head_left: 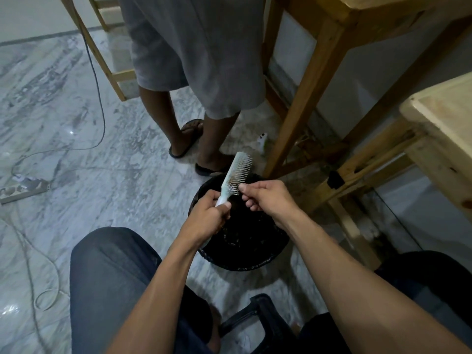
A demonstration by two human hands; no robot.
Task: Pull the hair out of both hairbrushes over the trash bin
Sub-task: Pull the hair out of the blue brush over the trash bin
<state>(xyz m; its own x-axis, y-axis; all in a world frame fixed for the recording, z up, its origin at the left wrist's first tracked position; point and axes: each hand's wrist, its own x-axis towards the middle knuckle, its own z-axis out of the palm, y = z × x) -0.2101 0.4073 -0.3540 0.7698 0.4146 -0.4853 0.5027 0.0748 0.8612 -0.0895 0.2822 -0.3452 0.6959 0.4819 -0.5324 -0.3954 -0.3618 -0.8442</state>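
A pale blue hairbrush [236,172] points up and away over a black trash bin [245,261] on the floor between my knees. My left hand [207,215] is shut around the brush handle. My right hand [265,198] pinches at the lower bristles, thumb and fingertips together on a tuft of brownish hair [233,181] caught in the bristles. The bin is lined with a dark bag; its inside is too dark to make out. Only one brush is in view.
Another person stands just beyond the bin in grey shorts and dark sandals [187,139]. Wooden table legs [301,111] rise at the right. Cables [99,98] and a power strip [24,187] lie on the marble floor at the left. A black stool [258,318] is under me.
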